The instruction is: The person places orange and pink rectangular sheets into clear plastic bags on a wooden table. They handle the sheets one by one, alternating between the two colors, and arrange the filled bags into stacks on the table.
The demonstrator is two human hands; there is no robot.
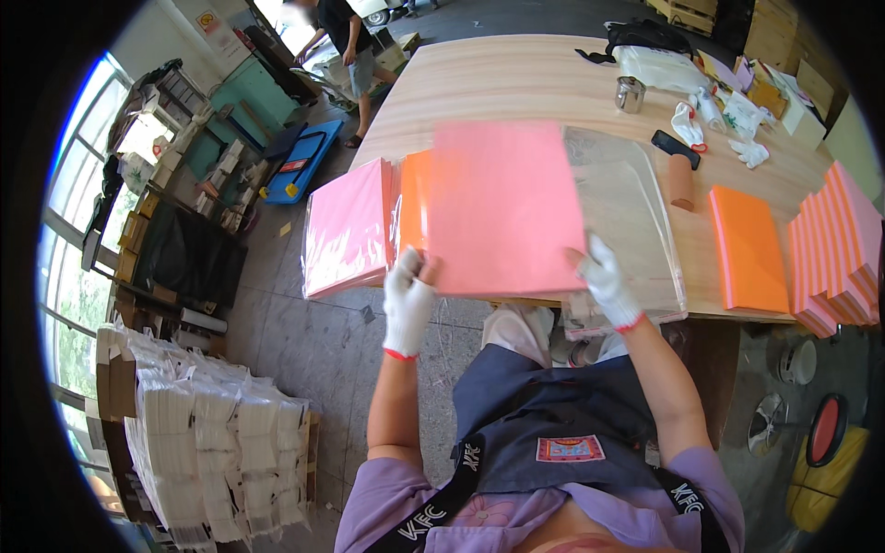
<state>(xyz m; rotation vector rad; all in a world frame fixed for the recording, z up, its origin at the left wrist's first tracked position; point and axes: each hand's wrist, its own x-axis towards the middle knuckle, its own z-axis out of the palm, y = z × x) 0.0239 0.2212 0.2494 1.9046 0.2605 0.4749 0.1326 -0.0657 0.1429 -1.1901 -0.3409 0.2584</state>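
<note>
Sheet [507, 207], flat, smooth and pink (slightly blurred), is over the wood-grained bench [498, 69], its lower corners pinched by your white-gloved left grip [408, 295] and right grip [607, 281]. Glossy clear wrapping [339, 267] holds a pink stack [348, 217] to your left; transparent plastic sleeves [631, 207] lie to your right, near a cylindrical metal canister [630, 95].

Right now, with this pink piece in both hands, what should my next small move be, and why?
I'd probably lower the pink piece gently toward the table, keeping both hands on it. Your left hand and right hand hold it near its lower corners, no hand supports the far edge, and it overlaps the orange pack in view.
</note>
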